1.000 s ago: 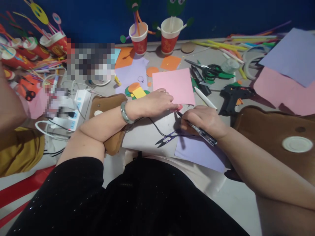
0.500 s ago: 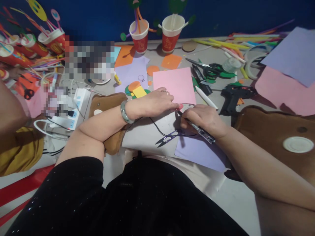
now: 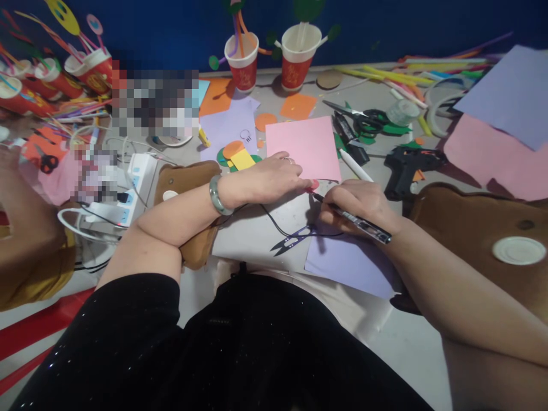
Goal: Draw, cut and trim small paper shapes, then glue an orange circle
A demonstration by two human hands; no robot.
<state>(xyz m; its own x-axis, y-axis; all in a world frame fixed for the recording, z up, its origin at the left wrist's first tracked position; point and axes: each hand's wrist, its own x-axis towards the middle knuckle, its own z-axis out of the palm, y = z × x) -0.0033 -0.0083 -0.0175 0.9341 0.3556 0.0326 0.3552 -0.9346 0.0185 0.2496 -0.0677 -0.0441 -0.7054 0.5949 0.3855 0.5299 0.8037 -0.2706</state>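
Note:
My right hand is closed round a slim black pen, its tip at the edge of a small pink paper piece. My left hand, with a ring and a jade-like bangle, is closed on that piece and holds it against the table; its lower fingers are partly hidden. A pink paper sheet lies just beyond both hands. Dark thread snips and a black cord rest nearer to me. Beside them, a purple sheet lies partly under my right wrist.
Right of my hands are a white marker, scissors and a black glue gun. Red-and-white paper cups stand at the back. A white power strip and another person's arm are at the left.
My right hand and the pen have shifted slightly right, and the pen slants lower. My left hand stays on the pink piece. The other person's arm at the left has moved.

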